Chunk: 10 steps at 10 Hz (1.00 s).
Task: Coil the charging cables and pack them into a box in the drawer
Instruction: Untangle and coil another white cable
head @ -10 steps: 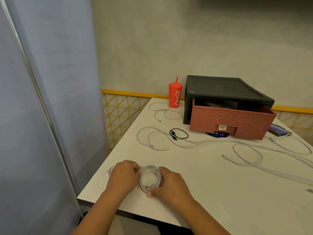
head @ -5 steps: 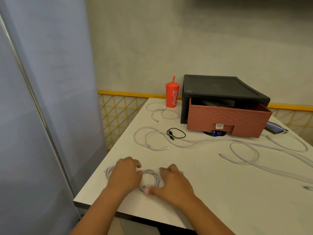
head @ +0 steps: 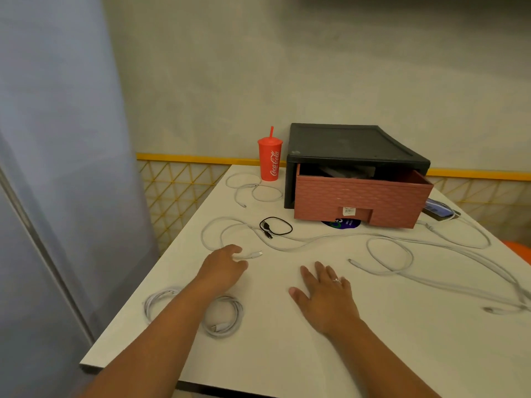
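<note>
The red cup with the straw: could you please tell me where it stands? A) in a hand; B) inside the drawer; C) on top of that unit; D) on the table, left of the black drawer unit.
D: the red cup stands on the table, beside the left wall of the black drawer unit.

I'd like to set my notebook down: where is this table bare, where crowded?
Widest bare patch: near right of the table, between the right hand and the near edge, below the loose white cables. A gap separates that hand from the left hand. Crowded: before the drawer, around the black cable, and the near-left coiled cables.
</note>
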Tool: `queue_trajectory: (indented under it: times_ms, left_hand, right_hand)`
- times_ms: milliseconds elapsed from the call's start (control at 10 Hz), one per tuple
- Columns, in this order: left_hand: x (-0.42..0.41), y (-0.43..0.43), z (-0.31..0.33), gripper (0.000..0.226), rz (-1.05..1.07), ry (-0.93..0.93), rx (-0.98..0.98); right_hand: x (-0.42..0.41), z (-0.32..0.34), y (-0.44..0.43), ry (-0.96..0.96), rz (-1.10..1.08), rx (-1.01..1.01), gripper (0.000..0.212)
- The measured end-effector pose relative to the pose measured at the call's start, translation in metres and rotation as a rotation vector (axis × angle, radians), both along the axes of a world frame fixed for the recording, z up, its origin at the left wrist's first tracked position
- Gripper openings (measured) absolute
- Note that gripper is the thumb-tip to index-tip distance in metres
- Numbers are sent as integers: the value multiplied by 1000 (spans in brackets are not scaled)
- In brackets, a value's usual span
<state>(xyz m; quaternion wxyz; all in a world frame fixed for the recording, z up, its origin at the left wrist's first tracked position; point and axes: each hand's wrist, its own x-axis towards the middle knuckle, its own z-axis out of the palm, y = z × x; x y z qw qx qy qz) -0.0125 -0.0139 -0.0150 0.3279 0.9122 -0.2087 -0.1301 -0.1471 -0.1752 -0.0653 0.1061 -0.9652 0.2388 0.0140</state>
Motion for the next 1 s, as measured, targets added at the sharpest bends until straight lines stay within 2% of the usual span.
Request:
queue_trajectory:
  times_ms: [200,300,400,500,600,700,800,900,1000]
  left_hand:
    - [7,-27,-2,49,142,369,-129]
    - [5,-35,-4,31,189,469,-123]
    - [3,-41,-5,28,212,454,-133]
    - [-3,-43,-3,33,154,286,-52]
    - [-8,-44,-3,27,211,144,-192]
    - [-26,-39,0,12,346,27,-493]
    - [-56,-34,13,39,317,6,-750]
    - [-73,-27,24,51,231,88,-897]
    - [-82,-14,39,46,129,178,-966]
  right_hand:
    - [2,-1,-3,19,23,2,66]
    - [2,-2,-4,20,28,16,66]
    - [2,-2,-5,16,31,22,66]
    - [1,-3,-5,7,34,24,66]
    - [2,-3,-5,-12,33,32,66]
    - [1,-3,-5,-16,32,35,65]
    - [1,-3,-5,-27,27,40,65]
    - [1,-3,-5,-67,25,55,63]
    - [-2,-2,-7,-139,9,107,60]
